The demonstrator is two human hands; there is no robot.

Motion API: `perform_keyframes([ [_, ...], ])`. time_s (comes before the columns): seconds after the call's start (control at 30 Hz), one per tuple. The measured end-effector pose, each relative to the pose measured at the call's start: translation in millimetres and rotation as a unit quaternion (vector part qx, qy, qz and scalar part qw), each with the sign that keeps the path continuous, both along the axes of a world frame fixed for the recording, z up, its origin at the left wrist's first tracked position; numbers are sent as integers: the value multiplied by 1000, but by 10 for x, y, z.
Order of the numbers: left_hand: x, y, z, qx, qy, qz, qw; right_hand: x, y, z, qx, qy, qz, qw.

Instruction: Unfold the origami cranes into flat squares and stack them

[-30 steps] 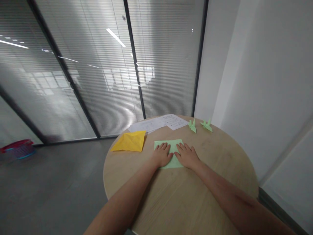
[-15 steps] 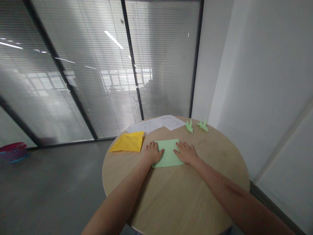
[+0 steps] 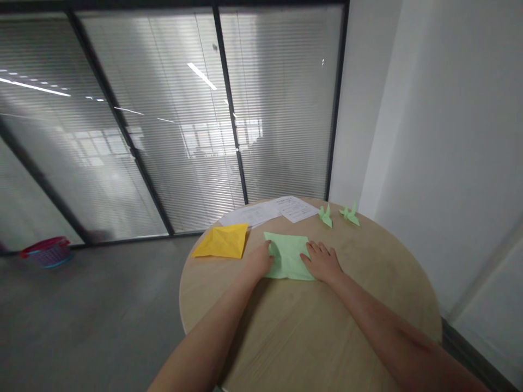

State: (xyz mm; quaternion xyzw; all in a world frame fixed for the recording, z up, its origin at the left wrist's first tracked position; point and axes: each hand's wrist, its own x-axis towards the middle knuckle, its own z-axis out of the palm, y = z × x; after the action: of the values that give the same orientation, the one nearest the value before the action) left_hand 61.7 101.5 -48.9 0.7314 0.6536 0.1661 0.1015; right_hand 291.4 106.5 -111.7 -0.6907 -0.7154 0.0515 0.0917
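A light green sheet of paper (image 3: 289, 255) lies on the round wooden table (image 3: 281, 332), its surface slightly buckled. At its left edge, my left hand (image 3: 260, 260) has its fingers curled and closed on the paper, with the thumb over the green side; part of the fingers is hidden. My right hand (image 3: 322, 261) rests on the sheet's right edge with fingers stretched and spread, pressing it to the tabletop.
Yellow folded paper (image 3: 223, 242) lies left of the sheet. White printed papers (image 3: 296, 208) are along the far edge. Two green origami cranes, one nearer (image 3: 326, 216) and one farther right (image 3: 350, 214), stand at the back right. A red-rimmed basket (image 3: 47, 252) sits on the floor.
My left hand has gone from lying flat to curling round the paper's left edge, and the sheet has buckled. My right hand stays spread on it. The whole view has shifted somewhat.
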Motion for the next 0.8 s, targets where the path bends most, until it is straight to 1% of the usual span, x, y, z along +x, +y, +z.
perform_keyframes([
  [0.2, -60, 136, -29, 23, -111, -16, 993, 28, -7, -31, 24, 2, 12, 1000],
  [0.3, -115, 195, -45, 40, -154, 5, 987, 10, -32, -15, 26, 18, 14, 999],
  [0.4, -244, 253, -8, 60, -188, 34, 980, -44, -88, 47, 55, 34, 28, 998],
  [0.47, -374, 301, 58, 72, -207, 49, 974, -74, -126, 93, 80, 47, 38, 995],
  [0.57, -632, 413, 222, 67, -232, 58, 969, -74, -150, 129, 95, 72, 44, 992],
  [0.7, -1078, 605, 511, 40, -260, 73, 962, -4, -106, 105, 109, 113, 39, 987],
  [0.8, -1451, 698, 685, 19, -280, 93, 955, 26, -57, 72, 136, 139, 65, 979],
])
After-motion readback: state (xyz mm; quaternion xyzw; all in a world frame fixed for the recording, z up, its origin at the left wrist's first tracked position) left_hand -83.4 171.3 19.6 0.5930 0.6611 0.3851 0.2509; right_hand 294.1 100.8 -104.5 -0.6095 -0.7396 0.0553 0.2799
